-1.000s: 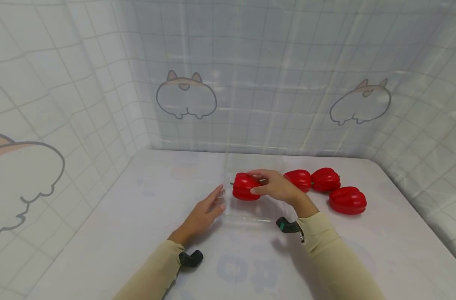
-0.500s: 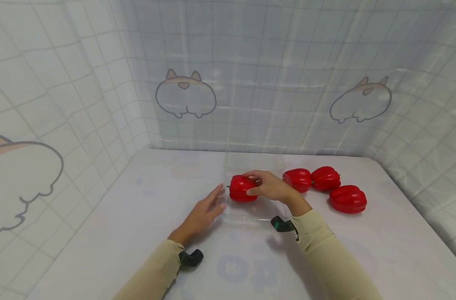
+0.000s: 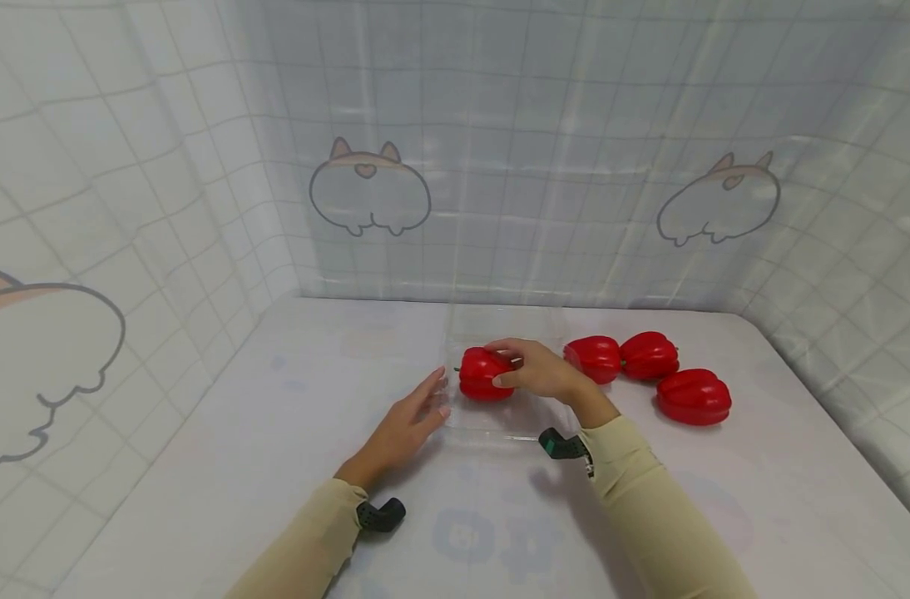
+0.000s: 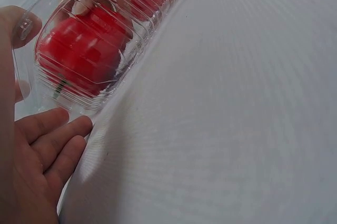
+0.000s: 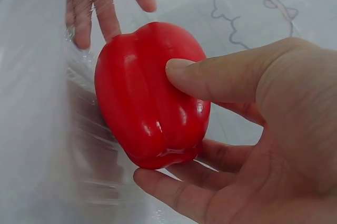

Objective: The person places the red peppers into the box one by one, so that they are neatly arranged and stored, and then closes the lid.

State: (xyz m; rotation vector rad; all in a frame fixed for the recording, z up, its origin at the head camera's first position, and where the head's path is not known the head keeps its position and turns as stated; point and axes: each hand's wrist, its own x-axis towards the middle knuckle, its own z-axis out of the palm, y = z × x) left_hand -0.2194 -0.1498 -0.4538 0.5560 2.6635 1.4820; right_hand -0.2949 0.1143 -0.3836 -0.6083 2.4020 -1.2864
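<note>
A red bell pepper (image 3: pixel 482 374) lies on its side within a clear plastic container (image 3: pixel 492 434), its stem toward the left. My right hand (image 3: pixel 541 370) grips it from the right; in the right wrist view the thumb presses on the pepper (image 5: pixel 152 92) and the fingers curl under its far end. At the container's left end is my left hand (image 3: pixel 403 428), fingers extended. The left wrist view shows its fingers beside the clear ribbed wall (image 4: pixel 87 100), with the pepper (image 4: pixel 84 50) behind that wall.
To the right of the container, three more red peppers lie on the white table: one close to it (image 3: pixel 594 359), one beside that (image 3: pixel 650 356), and one nearer the front (image 3: pixel 693 397). A grid-patterned curtain (image 3: pixel 500 166) rises behind the table.
Over the last second my right hand has shifted slightly left with the pepper in its grip. My left hand has stayed at the container's left end.
</note>
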